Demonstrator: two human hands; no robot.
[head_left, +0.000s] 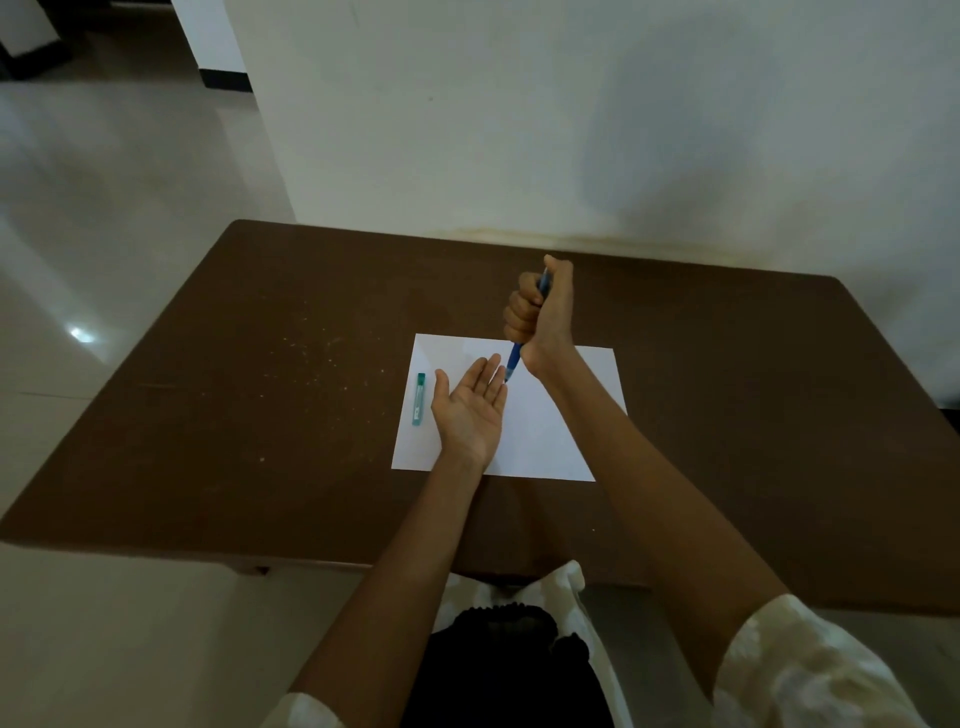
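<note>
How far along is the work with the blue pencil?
Looks done: the green lead case lies left of the paper. In hand: the right hand grips the blue pencil, thumb on top, tip by the open left hand. Left: the paper shows no marks.

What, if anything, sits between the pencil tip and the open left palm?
Nothing visible. The right hand grips the pencil tip-down, with the tip by the fingertips of the left hand; contact is unclear. The case lies aside, left of the paper.
</note>
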